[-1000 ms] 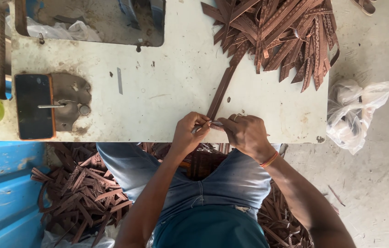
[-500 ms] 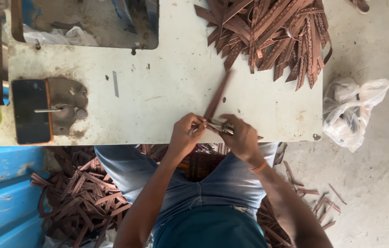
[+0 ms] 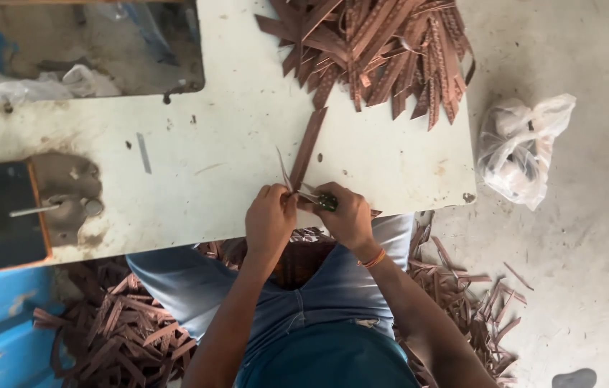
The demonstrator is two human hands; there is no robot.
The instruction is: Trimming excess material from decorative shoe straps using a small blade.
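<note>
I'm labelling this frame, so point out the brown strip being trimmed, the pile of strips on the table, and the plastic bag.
brown strip [image 3: 307,147], head view, mid-length.
pile of strips [image 3: 376,50], head view, centre.
plastic bag [image 3: 520,147], head view, middle.

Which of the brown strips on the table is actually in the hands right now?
The single strip lying apart from the pile, its near end pinched between both hands.

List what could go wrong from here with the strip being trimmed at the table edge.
1. The left hand pinches the brown strip right beside the small cutter in the right hand; a slip could nick the fingers.
2. The thin sliver curling off suggests the cut may wander and spoil the strip.
3. The work sits at the table edge, so pieces may drop among the scraps below.
</note>
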